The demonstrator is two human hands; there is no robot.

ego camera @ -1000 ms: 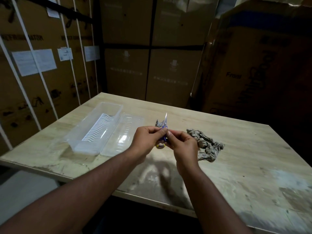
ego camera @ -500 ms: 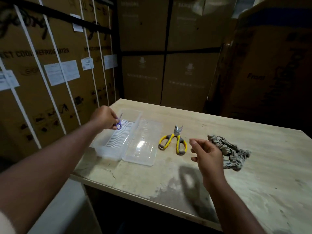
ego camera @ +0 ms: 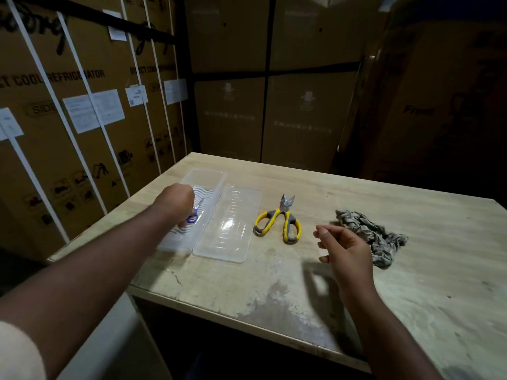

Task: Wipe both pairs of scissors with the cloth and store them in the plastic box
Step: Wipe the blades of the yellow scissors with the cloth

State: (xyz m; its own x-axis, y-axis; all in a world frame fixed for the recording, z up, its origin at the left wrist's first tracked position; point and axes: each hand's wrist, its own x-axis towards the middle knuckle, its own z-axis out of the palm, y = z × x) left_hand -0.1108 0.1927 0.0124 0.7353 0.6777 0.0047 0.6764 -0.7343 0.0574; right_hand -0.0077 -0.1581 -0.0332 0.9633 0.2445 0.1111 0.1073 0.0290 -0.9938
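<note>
Purple-handled small scissors (ego camera: 193, 216) sit pinched in my left hand (ego camera: 175, 202) over the plastic box (ego camera: 208, 179). Right of the box lie its lid (ego camera: 230, 225), then the yellow scissors (ego camera: 279, 223), then the crumpled cloth (ego camera: 370, 237), with my right hand (ego camera: 346, 249) hovering loose-fingered and empty just before the cloth.

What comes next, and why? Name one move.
Probably release: the left hand holds the small purple-handled scissors low inside the plastic box, so loosening the grip should leave them stored. The yellow-handled scissors still lie on the table near the cloth.
</note>
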